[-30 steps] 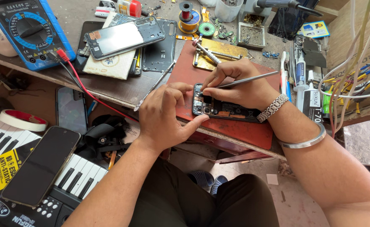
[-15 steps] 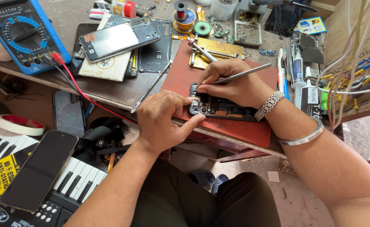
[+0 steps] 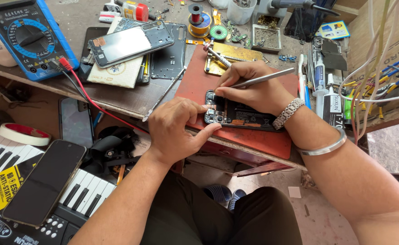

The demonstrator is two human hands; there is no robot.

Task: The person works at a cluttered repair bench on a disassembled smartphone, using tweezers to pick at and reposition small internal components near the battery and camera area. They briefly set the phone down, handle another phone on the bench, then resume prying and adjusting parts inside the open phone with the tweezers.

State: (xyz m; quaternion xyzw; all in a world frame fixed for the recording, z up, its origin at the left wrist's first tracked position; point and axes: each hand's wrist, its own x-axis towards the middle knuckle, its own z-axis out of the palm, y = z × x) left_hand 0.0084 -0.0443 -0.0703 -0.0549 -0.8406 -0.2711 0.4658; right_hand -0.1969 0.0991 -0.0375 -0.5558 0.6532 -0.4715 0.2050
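Opened phone (image 3: pixel 238 113) lies on the red mat (image 3: pixel 254 136) at the counter's near edge; left hand (image 3: pixel 174 131) pinches its left end, right hand (image 3: pixel 254 88) grips tweezers (image 3: pixel 263 78). Risk — a tip slip could gouge the board, or the phone may slide off the edge.

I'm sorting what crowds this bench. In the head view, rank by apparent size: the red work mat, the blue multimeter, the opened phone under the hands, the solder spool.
1. red work mat
2. blue multimeter
3. opened phone, partly hidden by the hands, so unsure against the multimeter
4. solder spool, clearly smallest
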